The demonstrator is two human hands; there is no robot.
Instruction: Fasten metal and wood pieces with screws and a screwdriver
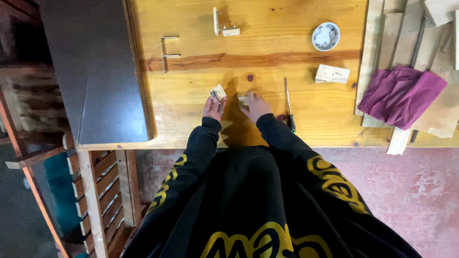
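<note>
My left hand (213, 108) holds a small pale wooden block with a metal part (218, 92) just above the wooden tabletop (267, 28). My right hand (256, 106) rests on the table a little to the right, its fingertips on a small white piece (243, 99). A screwdriver with a dark handle (288, 105) lies right of that hand, pointing away from me. Black sleeves with yellow print cover both arms.
A white dish of small metal parts (326, 36) sits far right. A pale perforated block (332, 73), a white bracket piece (224, 25) and a metal U-shaped handle (167, 51) lie on the table. Purple cloth (400, 94) covers wooden slats at right. A dark board (95, 71) lies at left.
</note>
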